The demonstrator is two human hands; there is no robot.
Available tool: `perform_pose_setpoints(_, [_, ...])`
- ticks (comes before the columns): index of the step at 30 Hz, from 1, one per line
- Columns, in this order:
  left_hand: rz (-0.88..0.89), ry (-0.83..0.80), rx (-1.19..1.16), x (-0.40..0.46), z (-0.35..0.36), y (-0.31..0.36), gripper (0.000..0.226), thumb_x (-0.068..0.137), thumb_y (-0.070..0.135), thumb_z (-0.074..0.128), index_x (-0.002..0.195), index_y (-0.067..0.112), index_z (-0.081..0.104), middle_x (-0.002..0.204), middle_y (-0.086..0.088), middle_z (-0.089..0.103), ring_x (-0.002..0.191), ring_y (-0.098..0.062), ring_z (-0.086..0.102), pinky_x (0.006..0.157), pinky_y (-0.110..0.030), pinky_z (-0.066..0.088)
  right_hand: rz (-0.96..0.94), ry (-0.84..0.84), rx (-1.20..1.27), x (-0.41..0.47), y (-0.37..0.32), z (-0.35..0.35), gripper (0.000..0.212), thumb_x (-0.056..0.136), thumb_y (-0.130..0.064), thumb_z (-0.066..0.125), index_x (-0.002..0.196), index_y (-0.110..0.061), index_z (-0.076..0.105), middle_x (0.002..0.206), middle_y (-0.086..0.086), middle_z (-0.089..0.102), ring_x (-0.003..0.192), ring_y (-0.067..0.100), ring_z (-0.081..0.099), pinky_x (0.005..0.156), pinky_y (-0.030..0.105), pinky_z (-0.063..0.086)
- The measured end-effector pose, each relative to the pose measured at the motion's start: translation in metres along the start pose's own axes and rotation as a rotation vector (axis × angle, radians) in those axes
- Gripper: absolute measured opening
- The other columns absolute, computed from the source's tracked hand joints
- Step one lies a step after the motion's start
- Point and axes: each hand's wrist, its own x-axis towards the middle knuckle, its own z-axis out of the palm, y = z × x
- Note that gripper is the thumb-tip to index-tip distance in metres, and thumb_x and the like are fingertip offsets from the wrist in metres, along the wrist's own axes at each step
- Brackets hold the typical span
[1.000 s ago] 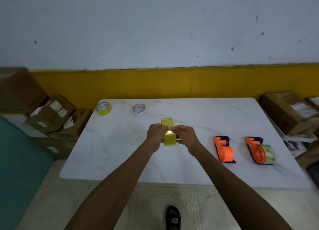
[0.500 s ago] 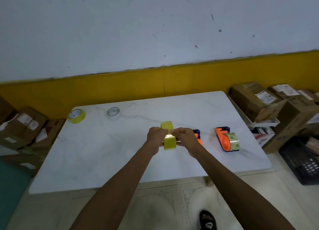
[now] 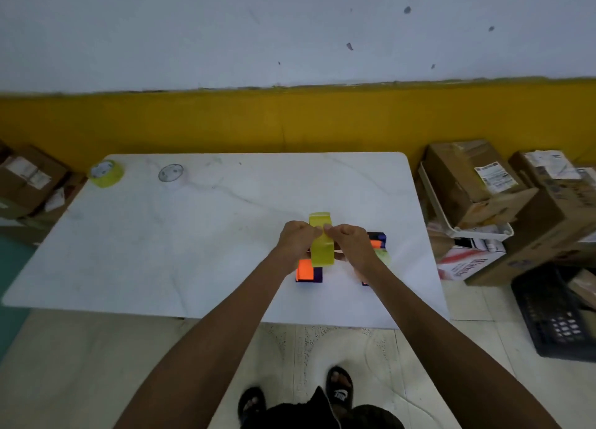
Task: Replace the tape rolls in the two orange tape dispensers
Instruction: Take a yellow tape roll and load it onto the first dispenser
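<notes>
I hold a yellow tape roll [image 3: 321, 246] upright above the white marble table [image 3: 193, 235]. My left hand [image 3: 296, 240] grips its left side and my right hand [image 3: 350, 246] pinches its top edge from the right. Directly below the roll lies one orange and dark blue tape dispenser [image 3: 308, 270], partly hidden by my left hand. A second orange dispenser [image 3: 376, 240], with a pale roll in it, shows only in part behind my right hand and wrist.
A second yellow tape roll [image 3: 105, 172] and a clear roll [image 3: 171, 173] lie at the table's far left. Cardboard boxes [image 3: 474, 183] are stacked right of the table, with a black crate [image 3: 554, 316] on the floor. More boxes [image 3: 29, 180] stand at the left.
The view has swung right and closer. My hands with the yellow roll now sit over the two dispensers instead of left of them. Both hands kept their grip.
</notes>
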Motion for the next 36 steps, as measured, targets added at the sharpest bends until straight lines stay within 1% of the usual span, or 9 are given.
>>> perform_pose_setpoints(8, [-0.069,-0.039,0.026,0.009,0.022,-0.014,0.025,0.090,0.014,0.061,0.110,0.000,0.066,0.111,-0.019,0.070,0.103,-0.034,0.069,0.087,-0.045,0.057,0.076,0.015,0.014,0.007,0.022,-0.024,0.024,0.093,-0.024,0.063,0.075,-0.007,0.063,0.072,0.006,0.067,0.069,0.019,0.067,0.067,0.034,0.058])
perform_pose_setpoints(11, [-0.076,-0.005,0.098,0.014,0.018,-0.022,0.017,0.092,0.020,0.055,0.098,0.008,0.066,0.100,-0.013,0.070,0.093,-0.029,0.068,0.082,-0.038,0.057,0.107,0.019,0.012,0.012,0.031,-0.025,0.023,0.091,-0.024,0.065,0.078,-0.004,0.065,0.075,0.010,0.067,0.069,0.021,0.067,0.073,0.041,0.058])
perform_pose_setpoints(14, [0.018,0.181,0.254,0.021,0.004,-0.032,0.022,0.088,0.017,0.044,0.082,0.006,0.063,0.082,-0.011,0.064,0.071,-0.023,0.056,0.067,-0.030,0.047,0.134,0.061,0.005,0.016,0.039,-0.025,0.023,0.090,-0.023,0.067,0.076,-0.005,0.065,0.070,0.007,0.064,0.064,0.018,0.063,0.074,0.040,0.058])
perform_pose_setpoints(17, [0.082,0.285,0.466,0.024,-0.013,-0.048,0.020,0.090,0.011,0.040,0.082,0.007,0.058,0.083,-0.005,0.058,0.067,-0.014,0.048,0.056,-0.024,0.036,0.144,0.085,-0.016,0.019,0.045,-0.026,0.023,0.090,-0.024,0.067,0.074,-0.007,0.065,0.069,0.005,0.062,0.068,0.020,0.063,0.075,0.041,0.059])
perform_pose_setpoints(20, [0.053,0.214,0.483,0.028,-0.021,-0.061,0.022,0.090,0.011,0.046,0.106,0.017,0.060,0.089,0.001,0.054,0.084,-0.018,0.047,0.066,-0.024,0.037,0.151,0.097,-0.032,0.023,0.051,-0.026,0.023,0.090,-0.025,0.067,0.082,-0.003,0.067,0.071,0.005,0.061,0.068,0.018,0.062,0.079,0.042,0.058])
perform_pose_setpoints(24, [-0.099,0.143,0.386,0.035,-0.018,-0.072,0.048,0.093,0.018,0.050,0.141,0.009,0.045,0.129,-0.010,0.058,0.093,-0.015,0.047,0.071,-0.022,0.038,0.161,0.107,-0.037,0.028,0.061,-0.023,0.030,0.088,-0.028,0.068,0.089,0.003,0.069,0.078,0.012,0.061,0.075,0.022,0.063,0.082,0.046,0.059])
perform_pose_setpoints(28, [-0.135,0.109,0.342,0.040,-0.018,-0.077,0.042,0.090,0.017,0.053,0.131,0.009,0.053,0.115,-0.008,0.059,0.090,-0.018,0.053,0.072,-0.027,0.041,0.165,0.119,-0.053,0.030,0.066,-0.018,0.024,0.089,-0.026,0.068,0.079,-0.004,0.069,0.072,0.008,0.059,0.073,0.022,0.062,0.083,0.048,0.059])
perform_pose_setpoints(32, [-0.143,0.083,0.218,0.048,-0.025,-0.066,0.020,0.083,0.014,0.053,0.100,0.009,0.063,0.084,-0.005,0.059,0.077,-0.022,0.054,0.073,-0.034,0.049,0.178,0.151,-0.063,0.029,0.062,-0.015,0.022,0.090,-0.026,0.067,0.083,-0.005,0.069,0.072,0.005,0.058,0.072,0.019,0.061,0.078,0.041,0.059])
perform_pose_setpoints(36, [-0.169,0.064,0.128,0.057,-0.028,-0.052,0.011,0.083,0.011,0.051,0.075,0.013,0.058,0.091,-0.014,0.061,0.085,-0.029,0.058,0.089,-0.046,0.055,0.170,0.181,-0.067,0.028,0.057,-0.013,0.021,0.090,-0.027,0.066,0.085,-0.006,0.069,0.076,0.007,0.059,0.075,0.020,0.061,0.072,0.035,0.059])
